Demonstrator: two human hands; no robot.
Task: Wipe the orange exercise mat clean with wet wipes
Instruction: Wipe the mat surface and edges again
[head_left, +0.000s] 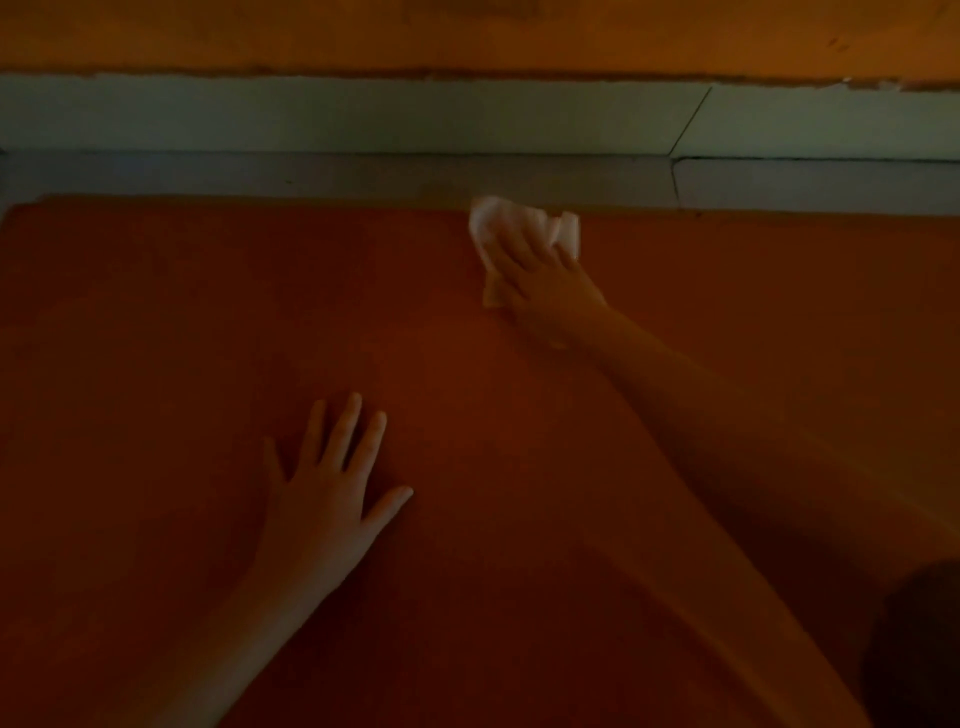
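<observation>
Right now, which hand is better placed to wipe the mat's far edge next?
Right: the right hand presses the wet wipe flat on the orange mat beside its far edge. The left hand rests empty, nearer the person.

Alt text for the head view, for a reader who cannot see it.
The right hand presses a white wet wipe onto the orange mat near its far edge; the left hand rests flat on the mat, nearer the person. Dim light.

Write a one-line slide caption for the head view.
Right hand presses a wet wipe onto the orange exercise mat near its far edge; left hand rests flat.
</observation>
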